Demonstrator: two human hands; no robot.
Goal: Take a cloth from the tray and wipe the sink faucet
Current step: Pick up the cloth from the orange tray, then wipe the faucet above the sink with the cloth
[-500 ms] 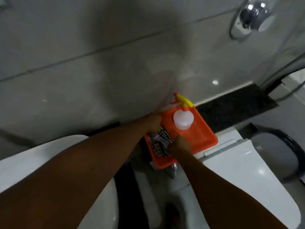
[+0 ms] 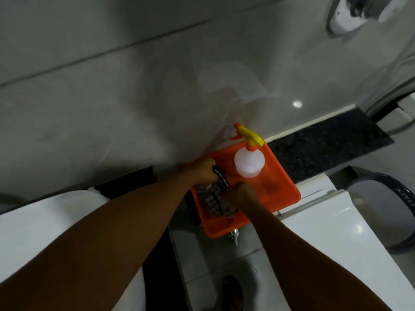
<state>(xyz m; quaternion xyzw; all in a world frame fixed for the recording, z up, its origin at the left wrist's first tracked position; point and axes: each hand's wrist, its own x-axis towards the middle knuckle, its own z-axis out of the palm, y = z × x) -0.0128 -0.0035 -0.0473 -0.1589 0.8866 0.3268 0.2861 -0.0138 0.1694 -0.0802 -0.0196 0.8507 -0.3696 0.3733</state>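
Observation:
An orange tray (image 2: 283, 189) rests on a ledge below the tiled wall. A dark checked cloth (image 2: 213, 198) lies bunched in its near left part. My left hand (image 2: 203, 170) grips the cloth's far edge, which is lifted a little. My right hand (image 2: 243, 194) holds the cloth's right side. A white spray bottle (image 2: 249, 161) with a yellow and orange trigger stands in the tray's far half. A small chrome tap (image 2: 234, 235) pokes out under the tray's near edge. No sink faucet is clearly in view.
A white basin rim (image 2: 40, 227) lies at lower left and a white toilet cistern and lid (image 2: 332, 225) at right. A chrome wall fitting (image 2: 357, 12) sits at top right. A dark stone strip (image 2: 325, 142) runs behind the tray. A dark bucket rim (image 2: 395, 198) shows far right.
Both hands have closed on the cloth and the left hand has pulled its far edge up off the tray. The camera has shifted slightly.

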